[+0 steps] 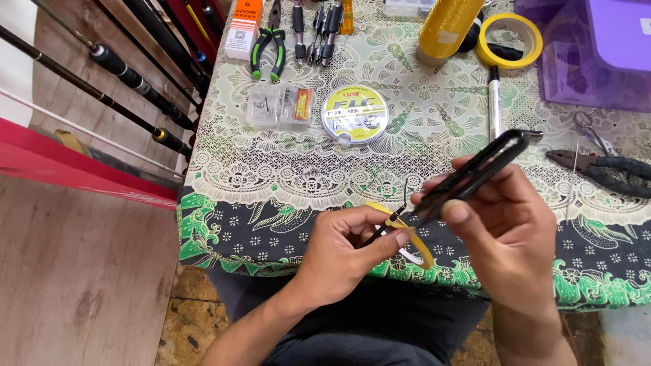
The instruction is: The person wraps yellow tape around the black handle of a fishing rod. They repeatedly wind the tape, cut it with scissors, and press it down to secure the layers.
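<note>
Yellow tape roll (415, 238), a small flat ring of adhesive tape, sits pinched in my left hand (342, 252) just off the near edge of the table, over my lap. From the head camera, that hand's thumb and forefinger are closed on the ring together with a thin dark rod tip (399, 207) that sticks up past it. My right hand (505, 227) is wrapped shut around a black slim rod section (475, 173), which slants up to the right and meets the tape at its lower end.

I judge the step to be binding tape at the joint where the thin tip meets the black section; whether tape is already stuck down I cannot tell. The next move would call for steady tension on the tape and a slow turn of the black section, both hands kept close.

Beyond them, on the green floral patterned tablecloth (258, 183), lie a round yellow spool of fishing line (354, 114), green-handled pliers (269, 44), a larger yellow tape ring (509, 41) and dark pliers (600, 169).
</note>
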